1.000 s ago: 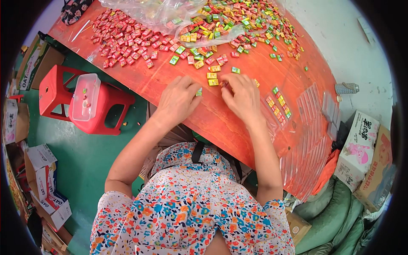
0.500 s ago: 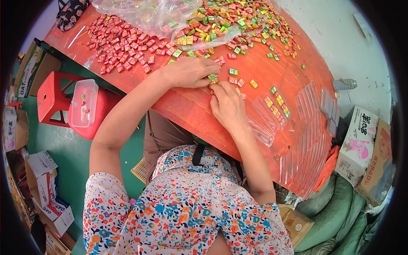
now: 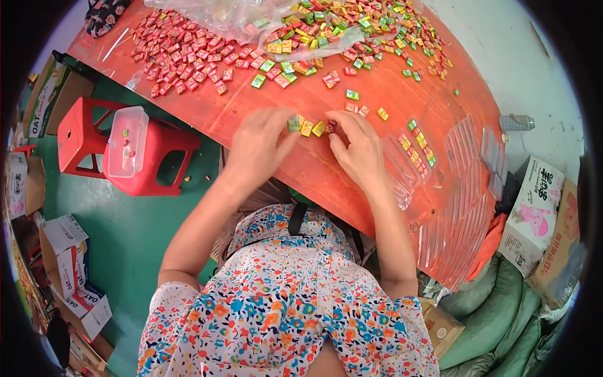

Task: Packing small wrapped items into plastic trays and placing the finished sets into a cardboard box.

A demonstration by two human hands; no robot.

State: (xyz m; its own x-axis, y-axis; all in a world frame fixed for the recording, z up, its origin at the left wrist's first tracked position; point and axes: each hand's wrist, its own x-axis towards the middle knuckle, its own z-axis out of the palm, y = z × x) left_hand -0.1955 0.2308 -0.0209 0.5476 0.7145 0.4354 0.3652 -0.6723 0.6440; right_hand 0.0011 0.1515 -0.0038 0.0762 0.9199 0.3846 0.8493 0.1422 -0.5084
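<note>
A short row of small candy-sized boxes lies on the red-orange table (image 3: 207,119) between my hands: a green box (image 3: 293,123), two yellow boxes (image 3: 306,128) and a dark red box (image 3: 331,127). My left hand (image 3: 260,143) is at the row's left end, slightly blurred, thumb and curved fingers apart, fingertips close to the green box. At the other end, my right hand (image 3: 357,143) has its thumb and index finger around the dark red box, partly hiding it. Just beyond lie a loose green box (image 3: 352,95), some pink-red boxes (image 3: 352,107) and a yellow box (image 3: 382,114).
Red boxes (image 3: 182,56) are heaped at the far left, mixed colours (image 3: 377,31) near a clear plastic bag (image 3: 239,22). To the right lie a filled clear tray (image 3: 417,146) and many clear plastic strips (image 3: 455,207). Red stools (image 3: 160,182), one bearing a clear tub (image 3: 126,141), stand left.
My hands have moved apart from where they were together, the left one toward me and to the left. The row of small boxes now shows between them.
</note>
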